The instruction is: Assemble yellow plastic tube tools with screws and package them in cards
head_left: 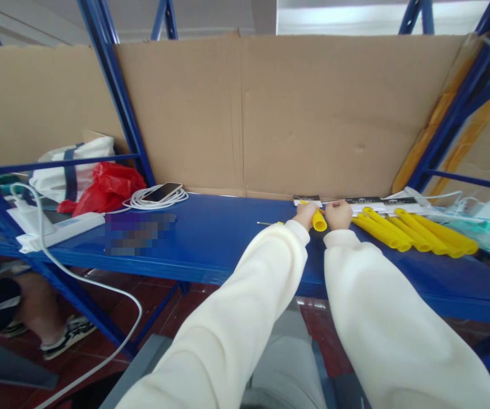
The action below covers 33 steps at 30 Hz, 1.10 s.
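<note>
My left hand (305,213) is closed around a yellow plastic tube (319,221), whose open round end faces me. Close beside it, my right hand (339,215) is curled with its fingertips toward the tube; what it pinches is too small to make out. Several similar yellow tubes (415,230) lie side by side to the right of my right hand. Left of my left wrist, a thin metal shaft (265,223) sticks out, its yellow end partly covered by my sleeve. Black-and-white packets (364,203) lie behind my hands.
The blue shelf (215,227) is backed by cardboard (313,113). On the left are a power strip (63,230), red bag (108,184), coiled white cable (160,201) and phone (166,191). Clear-and-green packaging (484,230) lies far right. Another person's leg (40,307) shows below left.
</note>
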Motion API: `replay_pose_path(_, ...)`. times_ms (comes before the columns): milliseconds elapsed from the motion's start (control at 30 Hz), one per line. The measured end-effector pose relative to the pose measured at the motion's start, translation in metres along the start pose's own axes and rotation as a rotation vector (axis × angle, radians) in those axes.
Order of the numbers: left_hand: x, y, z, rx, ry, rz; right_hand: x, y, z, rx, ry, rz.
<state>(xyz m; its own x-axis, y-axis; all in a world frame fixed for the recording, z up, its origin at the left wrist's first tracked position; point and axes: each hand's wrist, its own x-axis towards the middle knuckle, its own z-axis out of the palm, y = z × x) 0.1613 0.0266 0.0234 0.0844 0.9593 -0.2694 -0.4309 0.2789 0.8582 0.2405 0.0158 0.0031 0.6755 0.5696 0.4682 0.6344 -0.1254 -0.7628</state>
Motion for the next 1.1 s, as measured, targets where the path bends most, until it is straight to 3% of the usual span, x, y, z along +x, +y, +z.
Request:
replay_pose_path(133, 0.01, -0.004, -0.002, 0.13, -0.067, -0.007, 0.001, 0.002, 0.002, -0.011, -0.023, -0.003)
replay_pose_path(333, 0.015, -0.004, -0.005, 0.069, -0.11, -0.012, 0.003, 0.005, 0.002, -0.003, -0.051, -0.01)
replay_pose_path(567, 0.01, 0.012, -0.013, -0.063, -0.044, 0.014, 0.003, 0.002, 0.0, -0.054, -0.097, 0.026)
replay_pose_path(667, 0.007, 0.031, -0.033, -0.073, -0.047, 0.037, 0.004, 0.005, 0.002, -0.053, -0.084, 0.029)
replay_pose_path(867, -0.004, 0.07, -0.1, -0.103, 0.001, 0.116, 0.005, 0.012, 0.007, -0.051, -0.086, -0.046)
replay_pose_path(967, -0.013, 0.07, -0.124, -0.149, 0.094, 0.176, 0.004, 0.013, 0.008, -0.111, -0.144, -0.106)
replay_pose_path(1100, -0.025, 0.059, -0.136, -0.116, 0.156, 0.228, 0.008, 0.014, 0.011, -0.11, -0.17, -0.202)
